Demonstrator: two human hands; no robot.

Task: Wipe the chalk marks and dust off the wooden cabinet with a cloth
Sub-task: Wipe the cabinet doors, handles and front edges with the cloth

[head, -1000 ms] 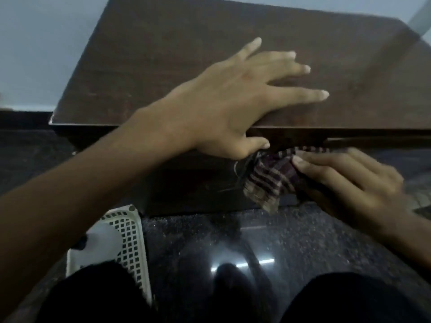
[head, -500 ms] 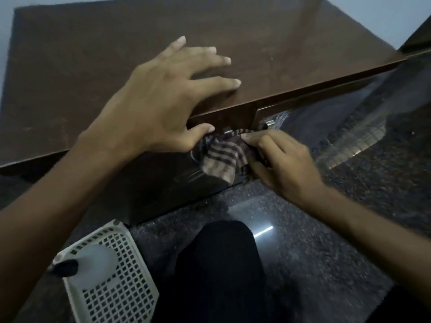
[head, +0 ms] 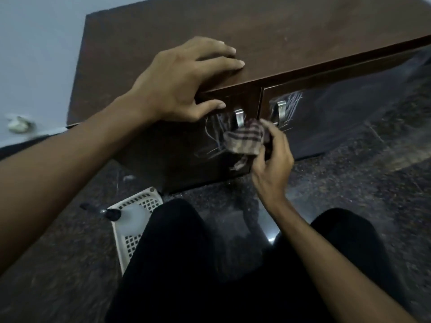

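Observation:
The dark wooden cabinet (head: 291, 31) stands low on the floor in front of me. White chalk marks (head: 215, 134) streak its left door, and more chalk marks (head: 292, 106) cross the right door near its metal handle (head: 281, 110). My left hand (head: 179, 82) lies flat on the cabinet top, thumb hooked over the front edge. My right hand (head: 272, 159) holds a crumpled checked cloth (head: 245, 139) against the front, just below the left door's metal handle (head: 239, 117).
A white plastic basket (head: 137, 206) with a pale spray bottle (head: 130, 215) in it sits on the dark speckled floor (head: 373, 178) at lower left. My knees in black trousers fill the bottom. A pale wall rises behind the cabinet.
The view has pulled back and tilted, so both cabinet doors and their chalk marks show. My right hand with the cloth has dropped lower on the front. My left hand stays on the top.

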